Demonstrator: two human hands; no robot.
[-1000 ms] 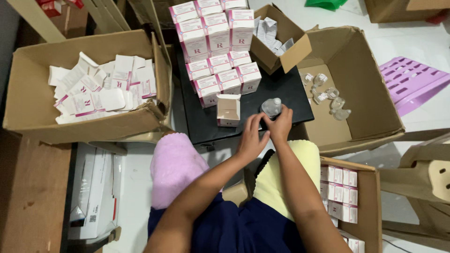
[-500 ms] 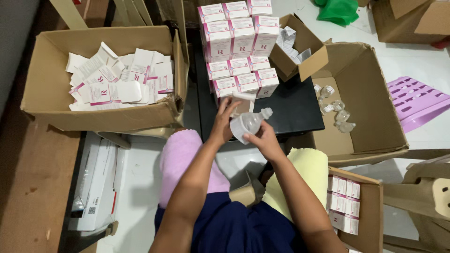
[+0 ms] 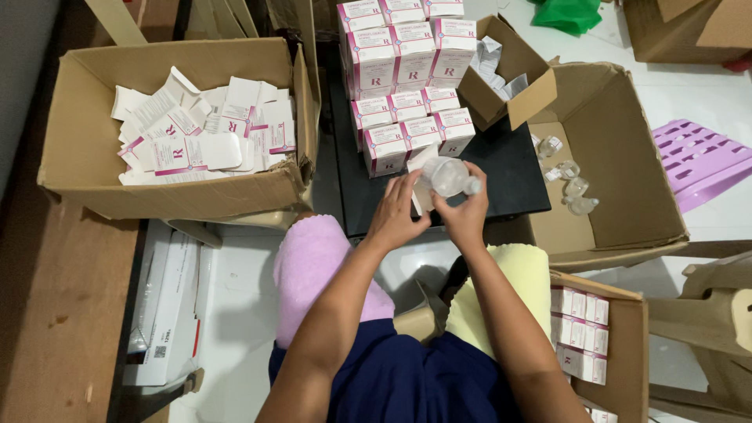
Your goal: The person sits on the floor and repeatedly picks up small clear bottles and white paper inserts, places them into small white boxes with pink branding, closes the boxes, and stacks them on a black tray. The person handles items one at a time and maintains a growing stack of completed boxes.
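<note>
Head view: both hands have dropped lower, right hand fingers gripping clear bottle, left hand fingers pinching small carton

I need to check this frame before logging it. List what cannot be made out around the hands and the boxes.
- Head view: the clear bottle is partly covered by the right hand; its contents cannot be told.
- The small carton behind the left hand is mostly hidden by both hands.
- The stacked cartons are cut off by the top edge.
- The bottles in the right cardboard box are too small to count surely.
</note>
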